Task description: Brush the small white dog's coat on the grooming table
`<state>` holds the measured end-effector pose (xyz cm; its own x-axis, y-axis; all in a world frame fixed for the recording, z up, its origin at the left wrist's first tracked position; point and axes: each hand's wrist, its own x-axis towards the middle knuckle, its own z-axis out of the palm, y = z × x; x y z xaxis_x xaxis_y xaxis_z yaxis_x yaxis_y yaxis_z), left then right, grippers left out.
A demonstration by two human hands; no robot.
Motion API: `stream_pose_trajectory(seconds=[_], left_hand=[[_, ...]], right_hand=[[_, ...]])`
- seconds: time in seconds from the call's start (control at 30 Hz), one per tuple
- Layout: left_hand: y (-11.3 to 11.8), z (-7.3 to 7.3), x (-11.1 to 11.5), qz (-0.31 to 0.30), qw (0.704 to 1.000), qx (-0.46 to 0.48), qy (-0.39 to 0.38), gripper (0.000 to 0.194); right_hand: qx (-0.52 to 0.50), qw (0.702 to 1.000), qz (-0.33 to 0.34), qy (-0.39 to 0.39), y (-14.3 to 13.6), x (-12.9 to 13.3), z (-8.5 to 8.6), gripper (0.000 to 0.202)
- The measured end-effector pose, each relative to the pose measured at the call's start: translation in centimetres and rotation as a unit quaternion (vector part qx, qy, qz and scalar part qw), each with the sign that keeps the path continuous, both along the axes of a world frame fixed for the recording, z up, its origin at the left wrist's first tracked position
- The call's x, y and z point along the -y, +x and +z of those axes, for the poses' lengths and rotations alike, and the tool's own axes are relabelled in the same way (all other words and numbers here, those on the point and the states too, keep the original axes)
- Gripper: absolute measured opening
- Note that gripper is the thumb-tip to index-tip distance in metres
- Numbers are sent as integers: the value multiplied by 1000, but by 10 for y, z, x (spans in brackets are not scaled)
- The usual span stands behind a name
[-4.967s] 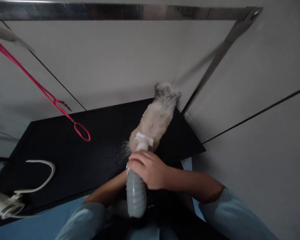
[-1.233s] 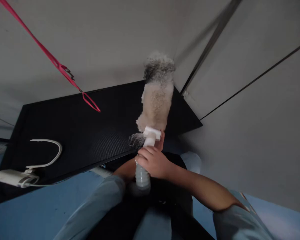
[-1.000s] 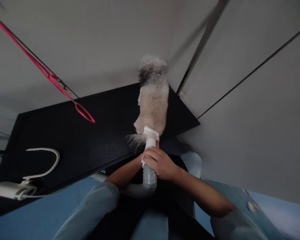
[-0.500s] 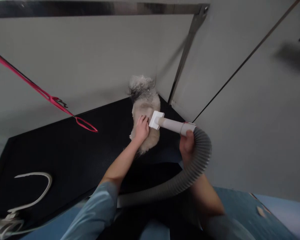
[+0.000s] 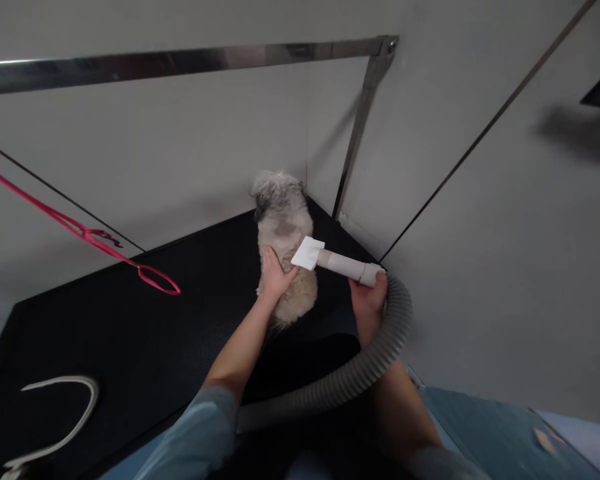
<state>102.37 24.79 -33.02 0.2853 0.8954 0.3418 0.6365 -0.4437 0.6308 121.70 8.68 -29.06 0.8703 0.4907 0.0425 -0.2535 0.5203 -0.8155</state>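
Note:
A small dog (image 5: 301, 300) with cream fur and a grey-and-white head stands or sits on a black table (image 5: 180, 333), its back toward me. My left hand (image 5: 276, 275) rests on its left side and back, thumb spread apart from the fingers. In my right hand (image 5: 369, 300) is the handle end of a pale hose nozzle (image 5: 347, 266). The nozzle's flat white head (image 5: 308, 253) sits at the right of the dog's back, close to my left thumb; I cannot tell whether it touches the fur. A grey corrugated hose (image 5: 399, 313) curves down from the handle and across in front of me.
A metal bar frame (image 5: 200, 60) stands over the table's back. From the left hangs a pink grooming loop (image 5: 157, 279). A pale curved arm (image 5: 87, 407) is over the table's left front. Grey walls (image 5: 480, 267) border the back and right.
My view has shifted, so the scene sits lower. My left thumb has spread from the fingers on the dog's back. The nozzle's white head has tilted.

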Motion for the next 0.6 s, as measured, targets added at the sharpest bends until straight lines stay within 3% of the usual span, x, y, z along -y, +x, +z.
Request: stream_pose_trajectory(seconds=[0.2, 0.3, 0.47, 0.53, 0.6], left_hand=[[-9, -5, 11, -13, 1000, 4, 0, 115], [-13, 15, -3, -9, 1000, 17, -1, 109], [0, 61, -55, -26, 994, 56, 92, 73], [10, 63, -60, -55, 994, 4, 90, 68], [18, 54, -51, -74, 992, -62, 81, 70]], right_hand=[[-102, 994, -24, 14, -4, 2, 3, 30], [-87, 996, -3, 27, -10, -8, 20, 30], [-24, 995, 54, 79, -3, -41, 56, 33], [41, 993, 62, 87, 6, -52, 67, 33], [136, 986, 68, 72, 17, -61, 78, 34]])
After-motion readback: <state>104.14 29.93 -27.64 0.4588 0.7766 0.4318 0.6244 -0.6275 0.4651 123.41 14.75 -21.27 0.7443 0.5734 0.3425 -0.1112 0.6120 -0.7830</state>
